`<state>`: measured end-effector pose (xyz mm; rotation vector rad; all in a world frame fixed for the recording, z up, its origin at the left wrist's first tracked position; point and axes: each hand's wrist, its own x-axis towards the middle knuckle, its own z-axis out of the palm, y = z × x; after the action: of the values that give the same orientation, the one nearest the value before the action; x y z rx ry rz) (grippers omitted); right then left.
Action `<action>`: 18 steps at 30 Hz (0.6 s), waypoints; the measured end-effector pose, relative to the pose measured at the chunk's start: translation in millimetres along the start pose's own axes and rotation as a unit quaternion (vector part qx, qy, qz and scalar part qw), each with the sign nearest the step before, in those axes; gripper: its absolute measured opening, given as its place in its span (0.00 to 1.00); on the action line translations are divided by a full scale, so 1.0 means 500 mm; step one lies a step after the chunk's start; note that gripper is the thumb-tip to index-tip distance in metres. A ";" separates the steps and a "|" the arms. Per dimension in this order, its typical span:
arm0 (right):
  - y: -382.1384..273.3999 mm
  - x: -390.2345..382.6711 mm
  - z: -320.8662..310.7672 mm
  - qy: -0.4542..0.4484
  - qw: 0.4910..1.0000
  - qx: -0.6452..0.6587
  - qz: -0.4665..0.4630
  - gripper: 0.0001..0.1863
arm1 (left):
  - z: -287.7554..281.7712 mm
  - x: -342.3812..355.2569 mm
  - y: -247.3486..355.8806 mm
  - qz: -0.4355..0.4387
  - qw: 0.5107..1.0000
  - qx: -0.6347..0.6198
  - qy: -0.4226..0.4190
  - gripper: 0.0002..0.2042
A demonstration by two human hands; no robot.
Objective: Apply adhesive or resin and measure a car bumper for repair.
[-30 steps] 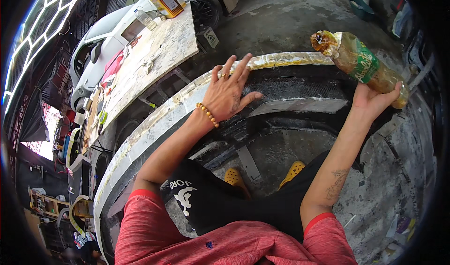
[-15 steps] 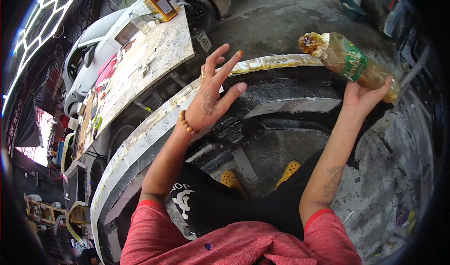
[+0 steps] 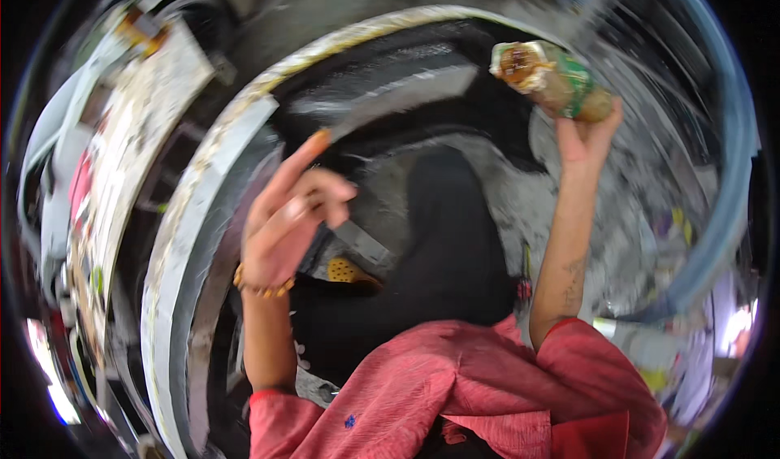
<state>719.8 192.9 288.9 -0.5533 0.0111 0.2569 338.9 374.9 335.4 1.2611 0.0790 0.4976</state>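
In my right hand (image 3: 587,138) is a clear plastic bottle (image 3: 600,101) with a green label, gripped near its base. The bottle is tilted, its mouth end up and to the left, and that end is caked with amber-brown residue (image 3: 517,63). My left hand (image 3: 280,231) is empty, its index finger stretched out and the other fingers partly bent and apart. An amber smear marks that fingertip. Both hands are raised over a large curved car bumper (image 3: 207,191), grey and black, with a yellowish-white coat along its outer edge. Motion blurs the left fingers somewhat.
A worn white work board (image 3: 150,126) stands at the left, with a yellow box (image 3: 142,30) at its far end. Beyond it is a light-coloured car (image 3: 49,158). A yellow clog (image 3: 351,272) shows on the concrete floor inside the bumper's curve. A blue curved edge (image 3: 735,166) runs down the right.
The view has shifted, sliding the board leftward. My left hand has come down and nearer, its palm turned and some fingers bent. The bottle has moved left, its mouth end turned more toward me.
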 end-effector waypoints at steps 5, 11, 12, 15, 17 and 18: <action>-0.002 -0.197 -0.116 0.161 0.984 -0.022 0.070 0.38 | -0.104 -0.157 0.149 0.030 0.986 0.157 0.055 0.39; 0.016 -0.215 -0.470 0.323 0.942 0.001 0.094 0.45 | -0.157 -0.260 0.208 0.034 0.975 0.179 0.126 0.40; 0.011 -0.224 -0.535 0.362 0.926 0.002 0.107 0.46 | -0.174 -0.272 0.206 0.023 0.976 0.180 0.121 0.38; 0.031 -0.281 -0.670 0.390 0.911 -0.042 0.124 0.48 | -0.188 -0.305 0.217 -0.002 0.974 0.188 0.129 0.36; 0.097 -0.297 -0.770 0.441 0.887 -0.035 0.132 0.48 | -0.175 -0.342 0.255 -0.021 0.953 0.238 0.186 0.36; 0.138 -0.325 -0.810 0.426 0.896 -0.015 0.126 0.44 | -0.155 -0.356 0.269 -0.025 0.942 0.262 0.207 0.36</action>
<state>569.2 -0.1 -78.9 -0.6598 0.9398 0.2497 112.7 401.3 397.5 1.6492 0.6330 0.7221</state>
